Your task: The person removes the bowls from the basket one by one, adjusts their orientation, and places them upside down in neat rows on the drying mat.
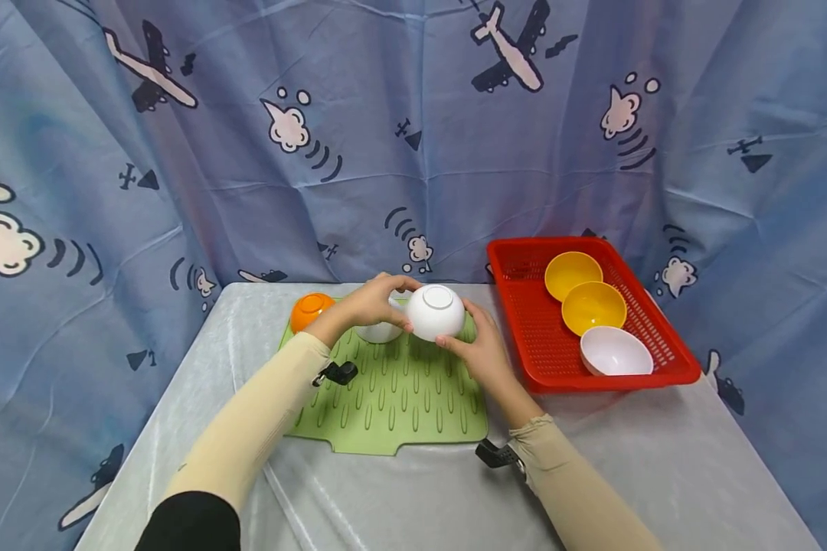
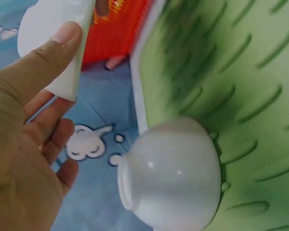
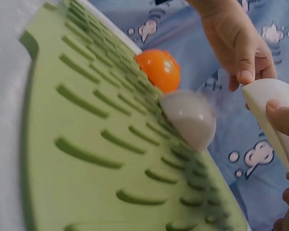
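Both hands hold a white bowl [image 1: 436,314] upside down above the green drying mat [image 1: 393,417]. My left hand [image 1: 375,302] pinches its left rim, thumb on one side and fingers on the other, as the left wrist view shows. At the opposite rim my right hand [image 1: 478,344] grips with thumb and fingers. Another white bowl [image 2: 176,175] lies upside down on the mat, partly hidden by the left hand in the head view. Beside it an orange bowl [image 1: 311,309] also rests upside down near the mat's far left corner.
To the right a red basket [image 1: 534,367] holds two yellow bowls [image 1: 595,308] and a white bowl [image 1: 616,352], their openings facing up. A grey-white cloth [image 1: 413,497] covers the table. Behind it hangs a blue curtain [image 1: 372,115] with airplane prints.
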Demonstrator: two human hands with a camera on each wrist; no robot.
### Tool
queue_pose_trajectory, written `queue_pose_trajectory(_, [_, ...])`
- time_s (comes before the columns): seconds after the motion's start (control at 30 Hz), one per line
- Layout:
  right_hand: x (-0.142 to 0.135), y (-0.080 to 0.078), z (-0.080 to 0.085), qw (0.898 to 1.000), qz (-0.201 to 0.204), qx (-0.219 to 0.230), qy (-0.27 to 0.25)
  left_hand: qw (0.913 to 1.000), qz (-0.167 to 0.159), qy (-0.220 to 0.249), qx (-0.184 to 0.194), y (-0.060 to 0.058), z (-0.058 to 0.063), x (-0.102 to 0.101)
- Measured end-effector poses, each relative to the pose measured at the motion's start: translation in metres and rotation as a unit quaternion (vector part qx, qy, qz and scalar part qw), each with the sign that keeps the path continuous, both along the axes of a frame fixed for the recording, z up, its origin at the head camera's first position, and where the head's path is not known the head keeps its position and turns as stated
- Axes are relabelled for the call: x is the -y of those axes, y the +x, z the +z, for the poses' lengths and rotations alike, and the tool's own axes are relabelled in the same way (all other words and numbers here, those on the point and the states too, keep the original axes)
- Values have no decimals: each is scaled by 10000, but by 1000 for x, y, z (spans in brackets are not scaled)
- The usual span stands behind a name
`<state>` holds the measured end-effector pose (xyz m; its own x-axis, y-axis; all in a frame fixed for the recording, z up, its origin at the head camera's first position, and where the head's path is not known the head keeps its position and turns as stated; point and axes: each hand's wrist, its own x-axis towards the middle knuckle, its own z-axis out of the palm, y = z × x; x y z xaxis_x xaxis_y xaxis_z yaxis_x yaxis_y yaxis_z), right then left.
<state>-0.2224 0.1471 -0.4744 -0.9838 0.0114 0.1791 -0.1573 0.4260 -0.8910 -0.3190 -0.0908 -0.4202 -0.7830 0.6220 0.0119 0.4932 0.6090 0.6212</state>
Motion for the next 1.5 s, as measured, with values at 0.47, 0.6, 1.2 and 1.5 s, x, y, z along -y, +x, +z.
queue_pose_trajectory(0.47, [-16, -44, -41, 9945, -445, 364, 881, 9906, -212, -1217, -584, -47, -35, -37])
queue_pose_trajectory(0.6, [-19, -45, -45, 9917, -504, 361, 1126, 9887, -195, -1349, -621, -48, -44, -41])
queue_pose_trajectory(1.2, [-21, -44, -52, 9839, -265, 540, 1684, 9880, -171, -1424, -572, -41, -47, -43])
queue_pose_trajectory(1.5, [-23, -46, -53, 9807, -128, 573, 1863, 9990, -34, -354, -267, -35, -44, -56])
